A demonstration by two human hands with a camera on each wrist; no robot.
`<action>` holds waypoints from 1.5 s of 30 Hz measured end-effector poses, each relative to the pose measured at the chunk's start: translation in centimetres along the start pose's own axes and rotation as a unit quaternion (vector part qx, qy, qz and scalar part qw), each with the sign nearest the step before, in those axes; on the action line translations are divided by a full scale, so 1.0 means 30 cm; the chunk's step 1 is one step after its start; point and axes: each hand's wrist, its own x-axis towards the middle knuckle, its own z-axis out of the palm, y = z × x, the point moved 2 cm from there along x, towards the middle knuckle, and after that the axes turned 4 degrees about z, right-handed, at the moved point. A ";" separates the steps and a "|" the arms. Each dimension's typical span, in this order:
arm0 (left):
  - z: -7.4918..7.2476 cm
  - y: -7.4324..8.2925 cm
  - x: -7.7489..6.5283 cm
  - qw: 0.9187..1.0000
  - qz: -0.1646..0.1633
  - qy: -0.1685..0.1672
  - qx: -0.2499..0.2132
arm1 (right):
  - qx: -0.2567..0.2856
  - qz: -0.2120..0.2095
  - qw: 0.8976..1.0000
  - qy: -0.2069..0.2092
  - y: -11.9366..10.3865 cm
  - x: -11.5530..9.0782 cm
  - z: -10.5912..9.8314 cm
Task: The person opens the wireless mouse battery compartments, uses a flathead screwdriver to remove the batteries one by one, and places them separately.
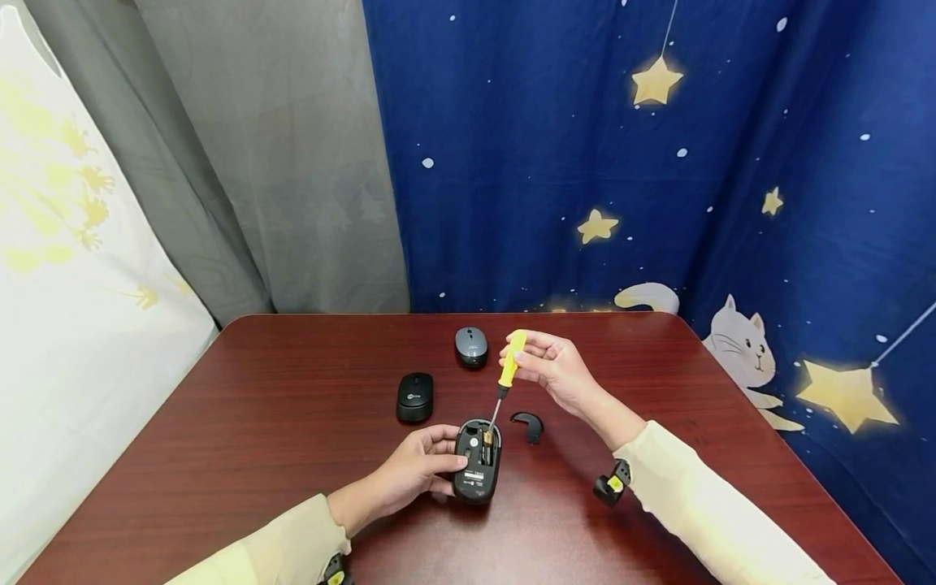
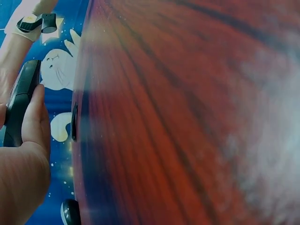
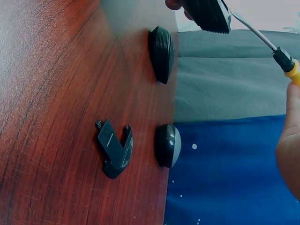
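My left hand (image 1: 417, 465) grips an upturned black computer mouse (image 1: 475, 481) by its left side, thumb over the underside. Its battery bay lies uncovered, with a battery (image 1: 487, 444) inside. My right hand (image 1: 550, 367) pinches the yellow handle of a screwdriver (image 1: 513, 357), whose metal shaft slants down so the tip meets the upper end of the battery bay. In the right wrist view the screwdriver (image 3: 255, 31) reaches the end of the held mouse (image 3: 208, 16). A curved black battery cover (image 1: 530, 426) lies on the table right of the mouse.
Another black mouse (image 1: 415, 397) stands on the dark red table (image 1: 292, 382), left of and beyond the held one. Farther back sits a grey-and-black mouse (image 1: 471, 348). Blue star-patterned and grey curtains (image 1: 278, 162) hang behind the table's far edge.
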 end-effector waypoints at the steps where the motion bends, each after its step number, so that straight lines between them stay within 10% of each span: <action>1: 0.001 -0.001 0.000 1.000 -0.001 0.000 0.002 | -0.002 0.007 1.000 0.002 0.003 0.003 0.001; 21: 0.020 -0.010 -0.004 1.000 0.003 -0.020 0.023 | -0.020 0.176 0.981 0.083 0.086 0.025 -0.024; 45: 0.030 -0.015 -0.001 0.999 0.003 -0.026 0.028 | -0.016 0.207 0.975 0.085 0.111 0.015 -0.036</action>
